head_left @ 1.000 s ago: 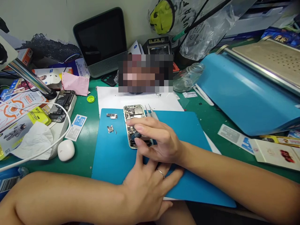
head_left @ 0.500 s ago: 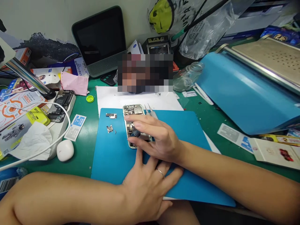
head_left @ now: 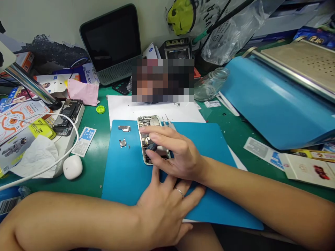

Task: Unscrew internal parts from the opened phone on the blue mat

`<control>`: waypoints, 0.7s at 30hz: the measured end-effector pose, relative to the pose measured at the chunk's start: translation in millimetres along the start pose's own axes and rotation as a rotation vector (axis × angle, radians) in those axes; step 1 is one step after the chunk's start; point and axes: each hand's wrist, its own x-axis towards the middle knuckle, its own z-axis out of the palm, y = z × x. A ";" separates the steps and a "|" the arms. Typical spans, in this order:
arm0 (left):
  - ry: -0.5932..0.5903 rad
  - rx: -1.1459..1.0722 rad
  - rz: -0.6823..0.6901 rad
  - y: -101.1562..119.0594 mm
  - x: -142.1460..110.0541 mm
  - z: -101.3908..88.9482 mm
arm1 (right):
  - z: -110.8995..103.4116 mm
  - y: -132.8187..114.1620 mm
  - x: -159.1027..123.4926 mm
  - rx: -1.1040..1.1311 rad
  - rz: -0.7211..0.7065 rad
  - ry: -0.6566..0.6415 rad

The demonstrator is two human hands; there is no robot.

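An opened phone (head_left: 148,121), its inner boards and parts exposed, lies upright on the blue mat (head_left: 120,177). Over its lower half is my right hand (head_left: 175,150), thumb and fingers closed around the dark ridged end of a screwdriver (head_left: 151,146); its tip is hidden. My left hand (head_left: 167,200), with a ring on one finger, lies spread on the mat below, index fingertip at the phone's bottom edge. Left of the phone are a small metal bracket (head_left: 124,128), a small board piece (head_left: 122,143) and a tiny part. Two pointed tool tips (head_left: 167,120) show beyond my right hand.
A white earbud case (head_left: 72,167), a white cable and boxes crowd the left. Behind stand a dark-screened display (head_left: 111,43) and a glass jar (head_left: 210,85). On the right are a machine with a blue sheet (head_left: 264,104) and several cards. White paper (head_left: 120,108) lies under the mat.
My right thumb has shifted slightly up and right at the screwdriver's end, showing more of it. My left hand stays put, and the phone has not visibly moved.
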 end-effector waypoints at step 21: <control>-0.003 0.011 -0.001 0.7 0.6 0.8 | 0.1 -0.7 -0.7 -0.028 -0.001 0.002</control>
